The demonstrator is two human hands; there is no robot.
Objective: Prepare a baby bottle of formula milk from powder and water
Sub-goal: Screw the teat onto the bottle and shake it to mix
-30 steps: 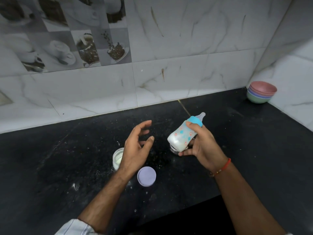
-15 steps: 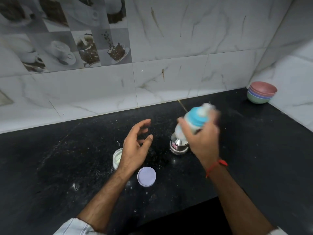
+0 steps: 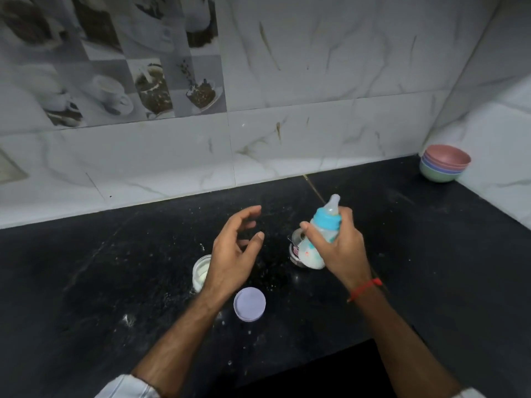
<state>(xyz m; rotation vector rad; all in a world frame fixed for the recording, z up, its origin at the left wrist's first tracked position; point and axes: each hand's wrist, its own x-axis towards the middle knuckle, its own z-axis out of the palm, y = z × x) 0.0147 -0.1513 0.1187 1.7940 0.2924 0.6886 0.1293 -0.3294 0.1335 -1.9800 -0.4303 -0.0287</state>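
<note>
My right hand [image 3: 340, 248] grips a baby bottle [image 3: 320, 235] with a blue collar and clear teat, milky white inside, held nearly upright above the black counter [image 3: 115, 268]. Behind the bottle stands a small steel cup [image 3: 296, 248], mostly hidden. My left hand [image 3: 232, 251] hovers open, fingers spread, left of the bottle and apart from it. Below the left hand sits an open jar of white powder [image 3: 200, 272], partly covered by the wrist. Its pale lilac lid [image 3: 249, 303] lies flat in front of it.
White powder specks dot the counter around the jar. A stack of coloured bowls [image 3: 444, 163] sits in the far right corner against the tiled wall [image 3: 287, 124]. The counter's front edge runs near the bottom, with a dark gap below.
My right hand has shaken the bottle: it was tilted low, swung up blurred, and now sits upright and lower again. The left hand has barely moved.
</note>
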